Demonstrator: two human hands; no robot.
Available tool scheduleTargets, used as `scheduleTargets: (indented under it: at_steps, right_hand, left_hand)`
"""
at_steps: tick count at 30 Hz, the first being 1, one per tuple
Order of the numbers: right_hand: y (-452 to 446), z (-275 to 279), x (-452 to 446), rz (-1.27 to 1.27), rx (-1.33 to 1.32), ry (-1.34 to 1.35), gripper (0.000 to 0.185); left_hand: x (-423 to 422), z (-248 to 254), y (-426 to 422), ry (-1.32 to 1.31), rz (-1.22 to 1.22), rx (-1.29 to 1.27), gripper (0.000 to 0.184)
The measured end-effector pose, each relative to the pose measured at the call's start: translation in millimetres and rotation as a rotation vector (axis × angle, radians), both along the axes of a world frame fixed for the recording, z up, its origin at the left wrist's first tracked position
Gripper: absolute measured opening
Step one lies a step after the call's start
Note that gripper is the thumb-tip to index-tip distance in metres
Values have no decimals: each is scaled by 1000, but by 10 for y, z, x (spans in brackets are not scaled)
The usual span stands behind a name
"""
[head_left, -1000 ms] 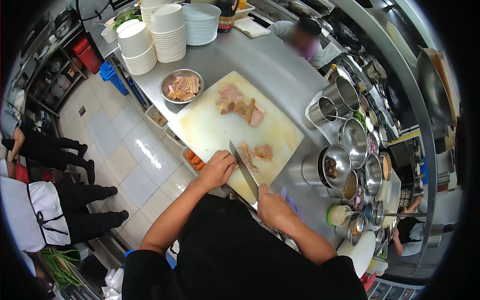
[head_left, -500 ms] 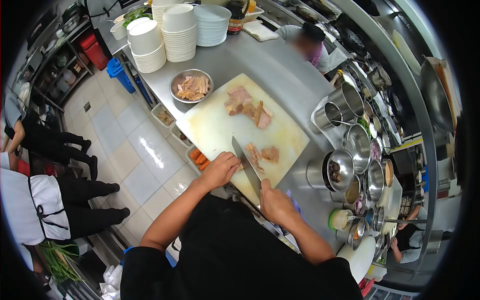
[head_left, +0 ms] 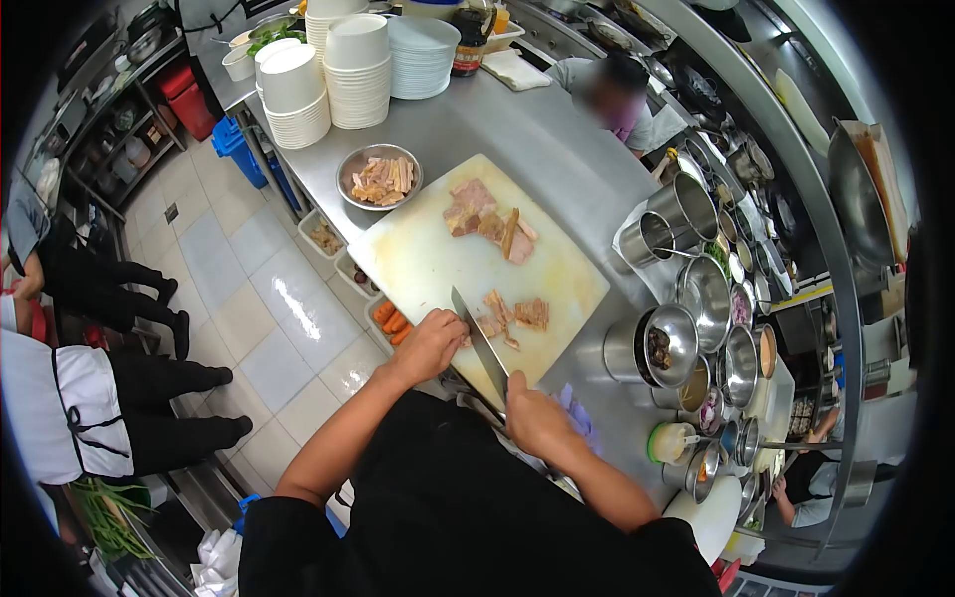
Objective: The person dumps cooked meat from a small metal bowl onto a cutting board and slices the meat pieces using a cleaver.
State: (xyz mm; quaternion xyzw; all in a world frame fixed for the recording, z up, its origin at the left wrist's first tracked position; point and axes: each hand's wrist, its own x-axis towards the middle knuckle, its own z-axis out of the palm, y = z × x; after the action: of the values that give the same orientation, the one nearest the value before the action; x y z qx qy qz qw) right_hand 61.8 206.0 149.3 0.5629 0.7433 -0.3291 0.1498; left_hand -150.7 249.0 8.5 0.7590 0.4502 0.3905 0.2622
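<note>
A large knife [head_left: 479,343] is gripped by its handle in my right hand [head_left: 538,418], its blade slanting up and left over the near edge of the cutting board [head_left: 418,254]. Close against the blade, my left hand [head_left: 430,344] has its fingers curled down on a small meat piece, mostly hidden under them. Right of the blade lie cut meat pieces [head_left: 531,314]. Farther up the board are larger meat slices [head_left: 472,204] with a brownish strip [head_left: 509,232]. A steel bowl [head_left: 379,202] of meat strips stands at the board's upper left.
Stacked white bowls [head_left: 359,85] and plates [head_left: 423,60] stand at the far left of the steel counter [head_left: 517,124]. Steel bowls [head_left: 702,298] and pots line the right side. A purple cloth [head_left: 577,416] lies right of my right hand. Other people stand left, far ahead and right.
The knife blade has shifted slightly left, closer to my left fingers. Some cut meat right of the blade has spread a little. The whole view has tilted slightly.
</note>
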Motion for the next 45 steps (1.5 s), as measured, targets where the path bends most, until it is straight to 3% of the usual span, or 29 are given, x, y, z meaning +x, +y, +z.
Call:
scheduleTargets:
  at_steps: [20, 24, 27, 29, 30, 32, 37, 41, 43, 45]
  right_hand:
    - [26, 122, 60, 31, -43, 45, 17]
    - [19, -235, 87, -50, 42, 115, 17]
    - [133, -485, 360, -141, 162, 371, 26]
    - [73, -373, 540, -201, 238, 377, 24]
    - [67, -309, 628, -262, 311, 380, 22]
    - [89, -215, 851, -280, 343, 290, 21]
    - [187, -183, 1162, -321, 374, 83, 21]
    - [228, -636, 1470, -221, 486, 209, 19]
    - [193, -727, 1548, -763, -203, 646, 20]
    - [45, -798, 1462, -900, -310, 840, 21]
  left_hand:
    - [-24, -15, -61, -11, 47, 63, 7]
    - [-3, -9, -98, -28, 67, 26, 6]
    - [32, 18, -101, 59, 93, 62, 13]
    - [162, 42, -179, -67, 294, -213, 25]
    - [215, 22, -201, -67, 296, -211, 25]
    - [337, -37, -231, -166, 330, -300, 49]
    - [704, -69, -114, -143, 327, -157, 68]
    - [996, -97, 216, 49, 366, -9, 86]
    - [1093, -110, 380, 78, 323, 17, 87]
    - [1169, -67, 485, 107, 279, 35, 89]
